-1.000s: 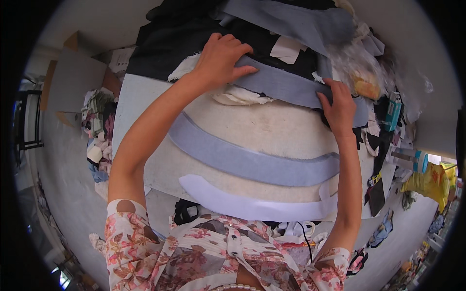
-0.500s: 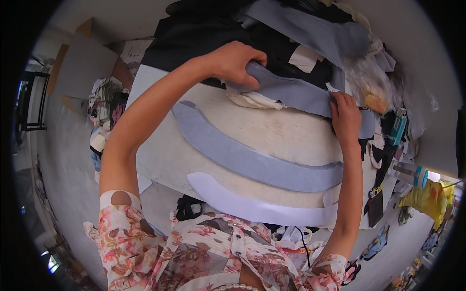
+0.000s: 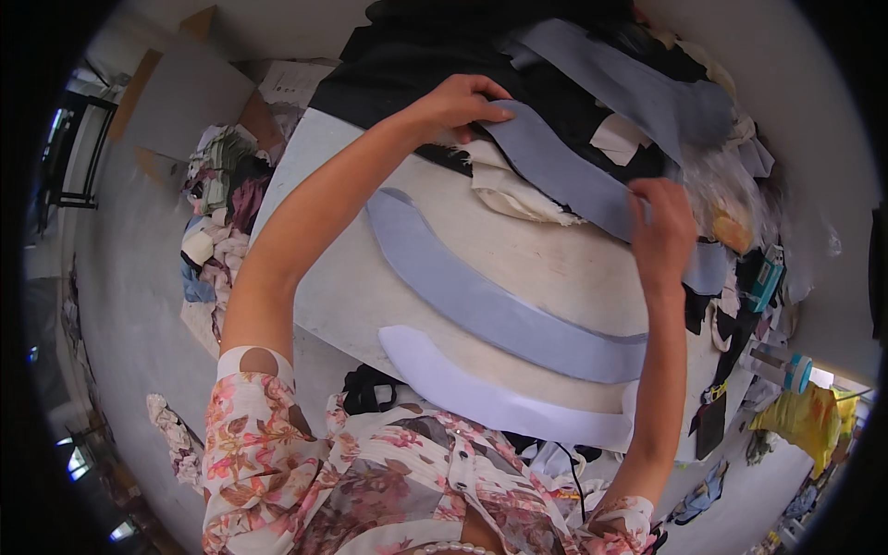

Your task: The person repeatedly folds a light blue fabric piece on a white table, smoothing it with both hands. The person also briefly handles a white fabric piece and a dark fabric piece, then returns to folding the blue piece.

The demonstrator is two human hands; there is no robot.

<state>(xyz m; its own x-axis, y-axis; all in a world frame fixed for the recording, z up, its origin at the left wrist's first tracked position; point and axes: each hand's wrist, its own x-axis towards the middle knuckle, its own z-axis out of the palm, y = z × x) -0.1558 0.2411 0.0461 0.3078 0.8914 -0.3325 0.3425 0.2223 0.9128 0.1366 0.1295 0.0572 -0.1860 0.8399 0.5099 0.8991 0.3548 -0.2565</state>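
Blue-grey fabric strip (image 3: 560, 162) at the table's (image 3: 555, 257) far side: my left hand (image 3: 461, 106) pinches its left end; my right hand (image 3: 664, 236), well apart, is by its right part, grip unclear.

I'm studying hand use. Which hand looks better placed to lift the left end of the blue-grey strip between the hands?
Probably the left hand: it pinches that end of the blue-grey strip. The right hand, blurred, is toward the strip's other end.
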